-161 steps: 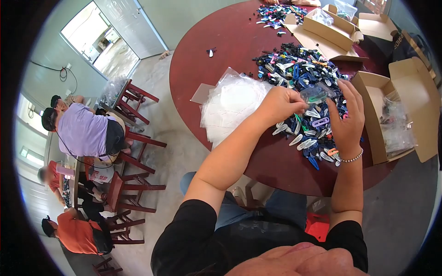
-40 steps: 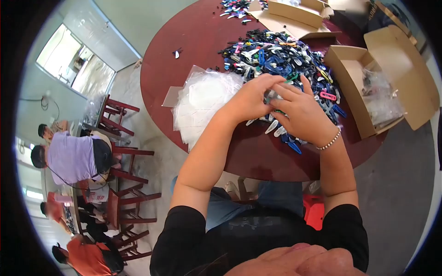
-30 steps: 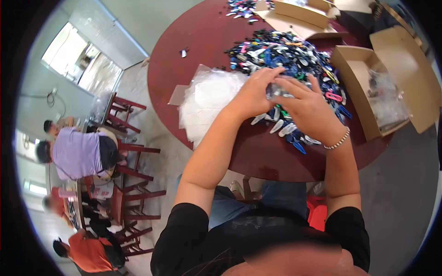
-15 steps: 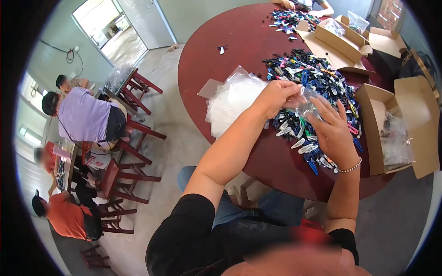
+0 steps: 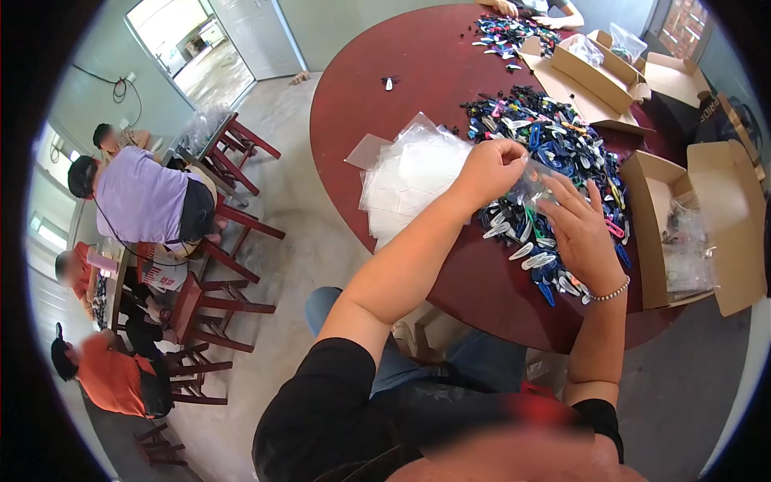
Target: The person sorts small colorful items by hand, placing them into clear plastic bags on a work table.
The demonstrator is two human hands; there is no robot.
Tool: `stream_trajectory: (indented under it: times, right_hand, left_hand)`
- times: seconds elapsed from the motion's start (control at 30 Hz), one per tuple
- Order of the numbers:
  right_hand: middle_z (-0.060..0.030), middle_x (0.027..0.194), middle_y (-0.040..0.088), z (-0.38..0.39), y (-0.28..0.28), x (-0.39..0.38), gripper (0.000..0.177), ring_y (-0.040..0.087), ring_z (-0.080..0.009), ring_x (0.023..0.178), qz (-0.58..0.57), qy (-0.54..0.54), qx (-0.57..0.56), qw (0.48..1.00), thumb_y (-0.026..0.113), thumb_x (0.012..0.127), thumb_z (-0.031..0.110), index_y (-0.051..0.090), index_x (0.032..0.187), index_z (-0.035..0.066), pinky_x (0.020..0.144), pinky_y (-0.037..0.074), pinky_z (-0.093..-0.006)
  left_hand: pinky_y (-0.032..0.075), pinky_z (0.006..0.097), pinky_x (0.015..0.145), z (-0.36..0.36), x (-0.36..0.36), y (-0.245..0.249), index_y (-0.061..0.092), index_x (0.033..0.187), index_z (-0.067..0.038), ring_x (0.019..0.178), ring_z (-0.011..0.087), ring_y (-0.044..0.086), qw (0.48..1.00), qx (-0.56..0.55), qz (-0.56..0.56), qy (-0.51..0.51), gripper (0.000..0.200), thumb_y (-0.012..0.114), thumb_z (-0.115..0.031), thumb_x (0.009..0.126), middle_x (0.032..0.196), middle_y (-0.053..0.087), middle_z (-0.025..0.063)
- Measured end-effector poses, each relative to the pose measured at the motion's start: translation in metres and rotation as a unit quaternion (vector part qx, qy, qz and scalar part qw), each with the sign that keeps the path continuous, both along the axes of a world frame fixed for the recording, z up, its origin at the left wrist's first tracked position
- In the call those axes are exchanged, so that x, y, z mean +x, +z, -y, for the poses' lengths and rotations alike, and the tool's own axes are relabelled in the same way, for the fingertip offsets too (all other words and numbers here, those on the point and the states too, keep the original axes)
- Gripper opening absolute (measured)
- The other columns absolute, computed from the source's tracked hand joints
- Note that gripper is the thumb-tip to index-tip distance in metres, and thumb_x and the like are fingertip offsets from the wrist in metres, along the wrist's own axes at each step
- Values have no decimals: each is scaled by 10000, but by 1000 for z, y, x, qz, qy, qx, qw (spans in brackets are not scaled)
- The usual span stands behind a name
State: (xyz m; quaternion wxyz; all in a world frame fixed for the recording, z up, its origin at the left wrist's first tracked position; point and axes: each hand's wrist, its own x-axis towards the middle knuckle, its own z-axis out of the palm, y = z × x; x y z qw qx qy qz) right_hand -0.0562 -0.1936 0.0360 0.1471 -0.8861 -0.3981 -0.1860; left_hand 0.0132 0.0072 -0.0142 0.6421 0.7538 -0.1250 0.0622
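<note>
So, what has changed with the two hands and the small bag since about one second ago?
Then both hands were closed together around the small clear bag. Now the right hand has drawn back toward the person, fingers spread, while the left hand still pinches the bag. The pile of hair clips, the stack of empty bags and the cardboard box lie as before.
</note>
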Motion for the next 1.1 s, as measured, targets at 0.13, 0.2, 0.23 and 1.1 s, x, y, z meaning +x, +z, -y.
stream_trajectory:
  times: [0.13, 0.2, 0.23, 1.1]
  right_hand:
    - [-98, 1401, 464, 1, 5, -4, 233, 409, -270, 1327, -31, -8, -20, 999, 563, 850, 28, 629, 1070, 63, 1098, 208, -521]
    - [-100, 1401, 465, 4, 1, -1, 236, 411, -272, 1324, -24, -17, -26, 999, 569, 843, 30, 630, 1069, 64, 1099, 209, -523]
    - [-102, 1400, 465, 5, 0, 0, 240, 414, -275, 1321, -19, -25, -32, 999, 575, 837, 32, 631, 1068, 65, 1099, 210, -525]
    - [-110, 1162, 613, 6, -12, 0, 224, 568, -275, 1110, -17, 12, 52, 998, 570, 870, 75, 597, 1092, 73, 1020, 366, -492]
  left_hand:
    - [364, 392, 1041, -5, -7, 15, 487, 1305, -15, 1197, 280, 487, 927, 139, 341, -63, 621, 588, -82, 696, 1273, 522, 159]
    - [287, 402, 1086, -3, -16, 23, 431, 1351, -21, 1272, 304, 402, 932, 144, 308, -128, 696, 577, -81, 674, 1324, 478, 174]
    - [210, 413, 1131, 1, -21, 24, 374, 1397, -27, 1347, 327, 317, 932, 148, 272, -191, 772, 566, -80, 651, 1374, 435, 189]
    - [488, 322, 793, 18, -18, 8, 595, 1166, -51, 940, 256, 597, 934, 210, 251, -145, 518, 726, -43, 664, 1029, 611, 99]
